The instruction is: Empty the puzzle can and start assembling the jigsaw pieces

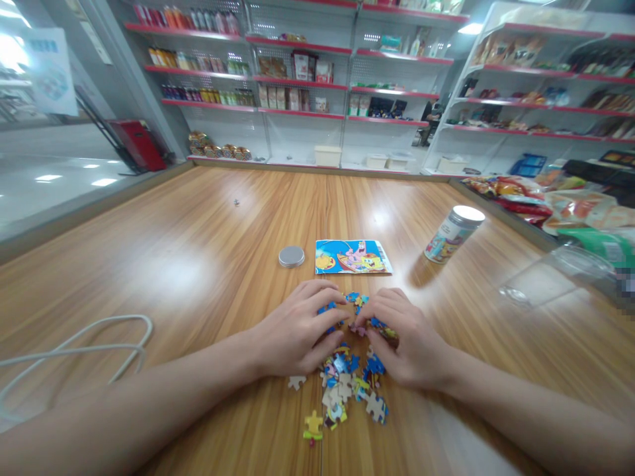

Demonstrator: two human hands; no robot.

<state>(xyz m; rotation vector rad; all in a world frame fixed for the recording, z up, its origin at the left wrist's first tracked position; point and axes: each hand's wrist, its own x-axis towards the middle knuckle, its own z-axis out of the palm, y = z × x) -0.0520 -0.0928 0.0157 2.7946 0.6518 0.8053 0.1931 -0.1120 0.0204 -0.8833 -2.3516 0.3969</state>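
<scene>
Several jigsaw puzzle pieces point(342, 387) lie in a loose heap on the wooden table, some picture side up and some showing plain backs. My left hand point(302, 327) rests at the heap's left side, fingers apart, its tips over blue pieces. Opposite it, my right hand point(409, 337) is closed, with thumb and forefinger on a pink puzzle piece point(357, 329). More pieces are partly hidden under both hands. A yellow piece point(313, 424) lies nearest to me. Beyond the hands is a picture card point(353, 257) with cartoon figures.
A round metal lid point(291, 256) lies left of the card. A printed canister point(454, 234) stands to the right, near a clear plastic container point(558, 274). A pale cable point(99, 347) loops at left. Snack bags point(526, 198) line the right edge; stocked shelves point(302, 82) stand behind.
</scene>
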